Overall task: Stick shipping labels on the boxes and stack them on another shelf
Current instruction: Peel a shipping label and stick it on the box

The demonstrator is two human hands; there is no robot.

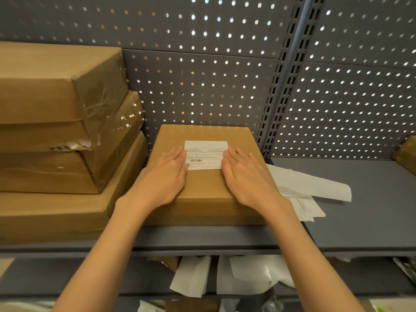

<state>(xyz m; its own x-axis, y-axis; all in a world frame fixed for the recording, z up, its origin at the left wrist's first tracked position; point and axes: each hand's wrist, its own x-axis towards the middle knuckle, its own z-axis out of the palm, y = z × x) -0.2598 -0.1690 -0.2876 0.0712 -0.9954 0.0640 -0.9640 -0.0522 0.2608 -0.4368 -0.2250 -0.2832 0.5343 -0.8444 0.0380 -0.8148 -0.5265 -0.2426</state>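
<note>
Pressing the label (205, 154) flat is the step in hand, by my reading: both hands lie palm-down on the box (206, 190), fingers straight and together, the left hand (165, 174) touching the label's left edge and the right hand (244, 174) its right edge, neither grip pinching anything. To do it well, I would sweep from the label's middle outward to each side, then run along the near and far edges and all four corners, so no air or lifted corner is left. The box sits flat on the shelf (371, 210), its near face close to the shelf's front lip and its far end near the pegboard (202, 86). Left of it, just beside, a stack (56, 131) of taped boxes rises higher than the box, so there is little room that way. On the right, loose sheets (308, 188) lie partly tucked against the box, with bare shelf beyond them. Lifting it straight up and toward the person looks the freest path; sliding right would likely drag the sheets. More white sheets lie on the lower shelf (135, 278).
</note>
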